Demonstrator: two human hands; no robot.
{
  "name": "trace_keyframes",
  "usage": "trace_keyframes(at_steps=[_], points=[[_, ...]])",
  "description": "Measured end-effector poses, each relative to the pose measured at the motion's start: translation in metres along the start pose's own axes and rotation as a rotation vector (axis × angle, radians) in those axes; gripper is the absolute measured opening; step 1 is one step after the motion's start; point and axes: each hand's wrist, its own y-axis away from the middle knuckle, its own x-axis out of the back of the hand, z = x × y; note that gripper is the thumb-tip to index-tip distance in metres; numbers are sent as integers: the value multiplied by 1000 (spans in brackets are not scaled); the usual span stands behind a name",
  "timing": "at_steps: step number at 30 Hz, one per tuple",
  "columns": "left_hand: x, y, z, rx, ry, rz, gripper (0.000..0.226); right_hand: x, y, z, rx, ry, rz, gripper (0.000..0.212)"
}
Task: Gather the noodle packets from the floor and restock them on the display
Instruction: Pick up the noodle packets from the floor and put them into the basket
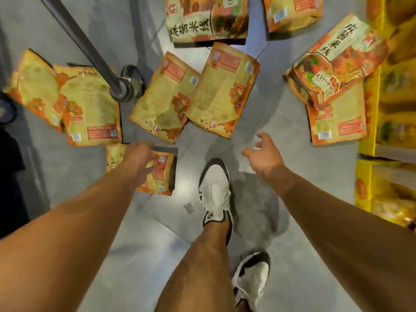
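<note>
Around the black caster wheel (131,83) on the grey floor (74,176) I see the noodle packets scattered; I place everything by that wheel. Left of it, two packets (67,97) lie overlapping, backs up. Just below and right of the wheel, my left hand (140,155) reaches down over the nearest packet (161,174), which lies flat on the floor; its fingers look pressed onto the packet's upper edge, though blur keeps me from telling whether this grip has closed on it. Right of the wheel, two more packets (195,95) lie side by side, touching, backs up, and one packet (207,19) sits above them with its printed front showing. Further right of the wheel, my white shoe (215,192) stands on the floor, and my right hand (264,154) hovers beyond it, fingers spread, holding nothing. Far right of the wheel, a stacked pair of packets (333,86) lies just beside the yellow display (369,136)
</note>
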Motion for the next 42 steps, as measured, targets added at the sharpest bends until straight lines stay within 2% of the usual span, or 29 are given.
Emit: trace_keyframes(at_steps=[6, 10, 12, 15, 18, 20, 22, 26, 29, 32, 34, 39, 42], points=[[-15, -66, 16, 157, 312, -86, 3, -20, -69, -37, -179, -239, -97, 78], [-21, -92, 23, 238, 405, -88, 15, -29, -90, -49, -239, -434, -136, 88], [-23, -102, 26, 275, 421, -78, 18, -36, -96, -52, -280, -483, -123, 70], [-29, -107, 32, 308, 454, -74, 25, -46, -99, -59, -304, -573, -181, 19], [-35, -111, 36, 334, 458, -76, 18, -53, -101, -69, -364, -683, -195, 11], [-36, -117, 36, 325, 456, -61, 6, -54, -105, -74, -393, -729, -176, 14], [-42, -119, 36, 315, 486, -53, 8, -55, -111, -76, -409, -771, -152, 18], [-56, -114, 39, 277, 550, -16, 10, -66, -120, -77, -416, -868, -108, 40], [-57, -113, 41, 292, 523, -40, 5, -72, -120, -83, -402, -907, -126, 26], [-60, -112, 41, 298, 532, -67, 11, -78, -120, -90, -403, -844, -79, 12], [-61, -103, 45, 274, 530, -79, 16, -82, -119, -99, -371, -777, -53, 13], [-55, -60, 53, 92, 540, -82, 23, -77, -91, -113, -297, -844, 16, 5], [-51, -16, 62, -97, 433, -5, 16, -58, -54, -112, -198, -755, 168, 19]])
